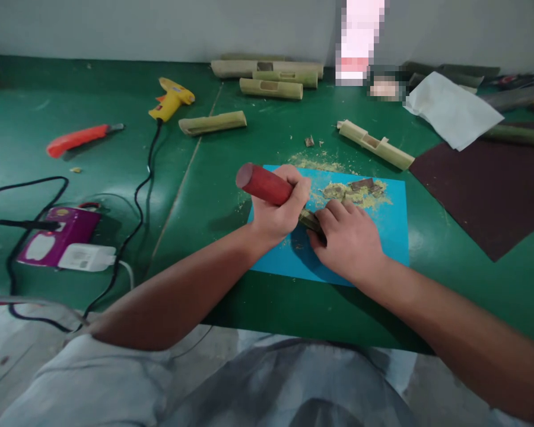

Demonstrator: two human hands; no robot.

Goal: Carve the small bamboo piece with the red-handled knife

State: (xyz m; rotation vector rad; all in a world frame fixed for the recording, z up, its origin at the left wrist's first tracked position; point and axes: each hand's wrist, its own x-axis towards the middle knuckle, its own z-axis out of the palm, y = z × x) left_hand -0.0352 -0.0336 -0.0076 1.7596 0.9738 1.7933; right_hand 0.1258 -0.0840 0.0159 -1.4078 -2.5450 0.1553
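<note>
My left hand (278, 204) is wrapped round a thick red cylinder (264, 182), like a tool handle, whose flat end points up and to the left. Its lower end is hidden by my fingers. My right hand (349, 237) is closed over a short piece of bamboo (310, 220), which shows between the two hands. Both hands are over a blue sheet (391, 231) on the green table. Yellowish dust and torn brown scraps (362, 185) lie just beyond my right hand.
Several cut bamboo tubes (271, 89) lie at the back, and a notched one (376, 144) right of centre. A brown sheet (485, 190) and white paper (454, 110) are at right. On the left are a yellow glue gun (171, 101), an orange cutter (78, 139) and a purple power strip (73, 231) with cords.
</note>
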